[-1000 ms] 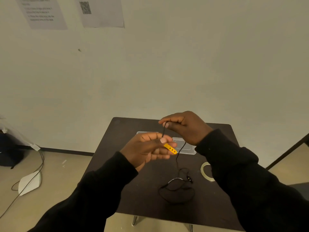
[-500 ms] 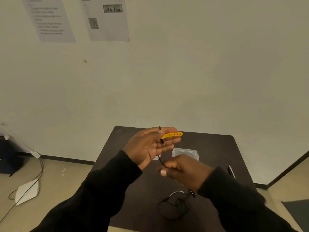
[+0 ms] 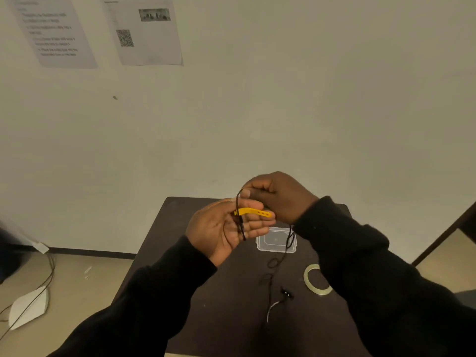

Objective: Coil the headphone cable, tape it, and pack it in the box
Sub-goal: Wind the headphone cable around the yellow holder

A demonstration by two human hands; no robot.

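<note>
My left hand [image 3: 226, 228] is raised above the dark table [image 3: 206, 292], palm up, fingers together. Loops of the black headphone cable [image 3: 240, 228] wrap around its fingers, and a yellow strap [image 3: 253, 212] on the cable sticks out to the right. My right hand [image 3: 280, 195] is just above and behind the left, pinching the cable at the top of a loop. The rest of the cable [image 3: 273, 264] hangs down from it to the table, ending near a small black piece [image 3: 287, 294]. A clear plastic box [image 3: 276, 240] lies on the table beyond. A roll of clear tape [image 3: 316, 279] lies at the right.
The table stands against a plain wall with two printed sheets [image 3: 144, 29] taped high up. On the floor at the left lie a white flat object [image 3: 28, 307] and loose wires [image 3: 49, 269].
My right hand has come up from below the left hand to above it, carrying the cable over the left fingers. Less cable lies bunched on the table.
</note>
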